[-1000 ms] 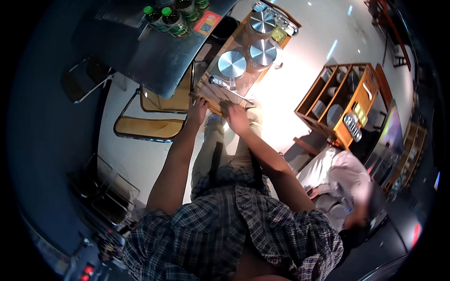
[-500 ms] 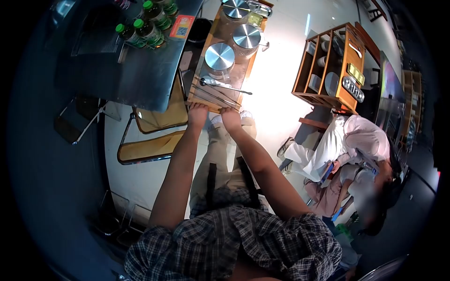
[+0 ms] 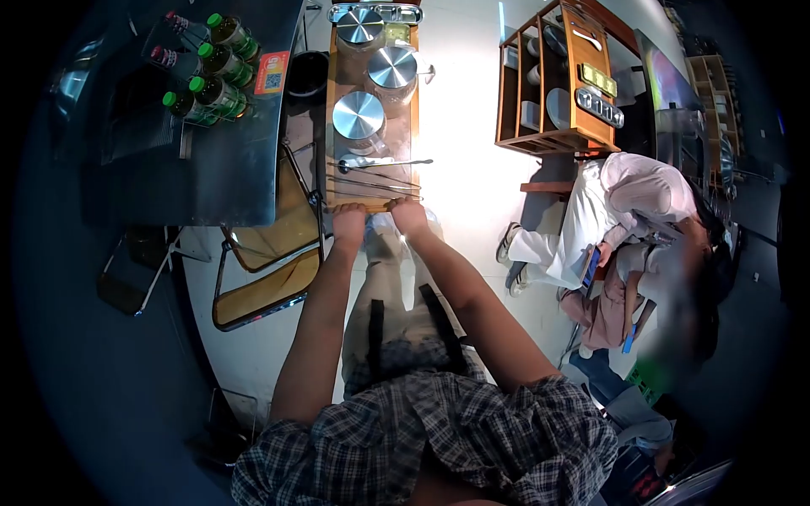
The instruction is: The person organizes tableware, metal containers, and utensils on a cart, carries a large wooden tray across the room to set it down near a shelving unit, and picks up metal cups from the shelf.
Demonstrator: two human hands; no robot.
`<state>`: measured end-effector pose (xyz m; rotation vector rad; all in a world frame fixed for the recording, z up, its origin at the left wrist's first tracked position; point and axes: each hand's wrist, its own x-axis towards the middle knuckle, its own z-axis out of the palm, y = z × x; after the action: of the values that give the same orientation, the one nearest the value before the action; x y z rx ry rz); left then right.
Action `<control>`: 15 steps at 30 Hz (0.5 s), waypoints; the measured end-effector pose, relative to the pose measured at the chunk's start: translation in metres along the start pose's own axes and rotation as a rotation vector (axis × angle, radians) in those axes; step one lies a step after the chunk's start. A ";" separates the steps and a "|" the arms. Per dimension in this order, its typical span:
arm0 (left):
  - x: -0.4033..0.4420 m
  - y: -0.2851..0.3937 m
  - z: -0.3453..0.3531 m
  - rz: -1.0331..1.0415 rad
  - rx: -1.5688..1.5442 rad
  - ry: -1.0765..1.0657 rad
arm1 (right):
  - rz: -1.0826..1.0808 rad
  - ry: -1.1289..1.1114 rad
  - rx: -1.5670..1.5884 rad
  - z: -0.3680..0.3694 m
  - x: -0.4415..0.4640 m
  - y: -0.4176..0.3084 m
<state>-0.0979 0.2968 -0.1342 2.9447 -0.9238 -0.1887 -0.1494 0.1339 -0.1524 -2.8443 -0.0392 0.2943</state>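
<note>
A narrow wooden cart [image 3: 414, 126] stands in front of me, with its near edge under both hands. My left hand [image 3: 348, 221] is closed over that edge at the left. Closer to the edge's right part, my right hand [image 3: 407, 214] grips it too. Just beyond my fingers, thin metal utensils [image 3: 380, 183] and a long-handled ladle [image 3: 396, 162] lie across the top. Behind them stand clear jars with round silver lids [image 3: 358, 115]. A metal tray [image 3: 396, 13] sits at the far end.
At the left is a dark table [image 3: 245, 169] with several green-capped bottles [image 3: 221, 97] and a red card [image 3: 272, 72]. Folding chairs [image 3: 274, 282] stand below it. A wooden shelf unit [image 3: 548, 139] is at the right, near seated people [image 3: 645, 190] bent forward.
The cart now points straight ahead instead of slanting right. The table, shelf unit and bottles have shifted left and turned in view. Both hands remain at the cart's near edge.
</note>
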 end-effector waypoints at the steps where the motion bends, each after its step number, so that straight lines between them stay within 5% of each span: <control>1: 0.000 0.000 0.002 0.002 -0.001 -0.003 | 0.003 -0.002 0.001 -0.001 -0.002 0.000; 7: -0.002 0.011 -0.035 -0.099 -0.200 0.104 | -0.050 0.023 0.054 -0.037 -0.012 -0.006; 12: 0.024 0.037 -0.119 -0.325 -0.396 0.526 | 0.167 0.531 0.560 -0.120 0.001 0.001; 15: 0.066 0.046 -0.164 -0.345 -0.480 0.593 | 0.178 0.700 0.531 -0.159 0.038 0.026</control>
<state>-0.0489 0.2226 0.0255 2.4485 -0.2418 0.3804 -0.0796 0.0678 -0.0175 -2.2704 0.3746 -0.5779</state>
